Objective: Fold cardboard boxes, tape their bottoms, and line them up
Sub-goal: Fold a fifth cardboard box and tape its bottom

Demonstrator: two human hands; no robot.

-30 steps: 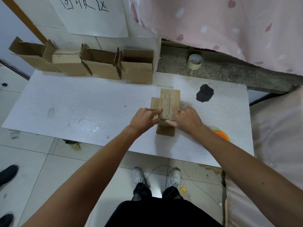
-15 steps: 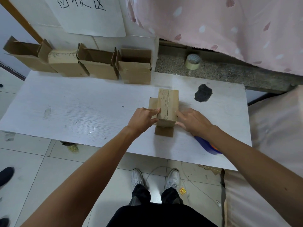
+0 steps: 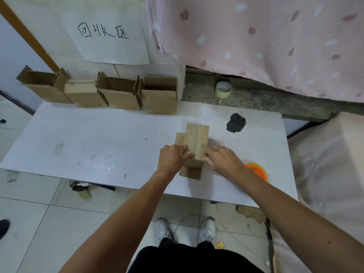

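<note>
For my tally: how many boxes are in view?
5. Four in a row at the table's back: first, second, third, fourth box. The fifth box lies between the left hand and right hand.

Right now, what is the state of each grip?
Left grip: on the cardboard box, hold cannot be told.
Right grip: open, fingers touching the box.

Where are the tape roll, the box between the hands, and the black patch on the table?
tape roll (image 3: 222,93): head view, on its outer wall.
box (image 3: 201,137): head view, on its top face, right of the seam.
black patch (image 3: 236,125): head view, on its middle.
</note>
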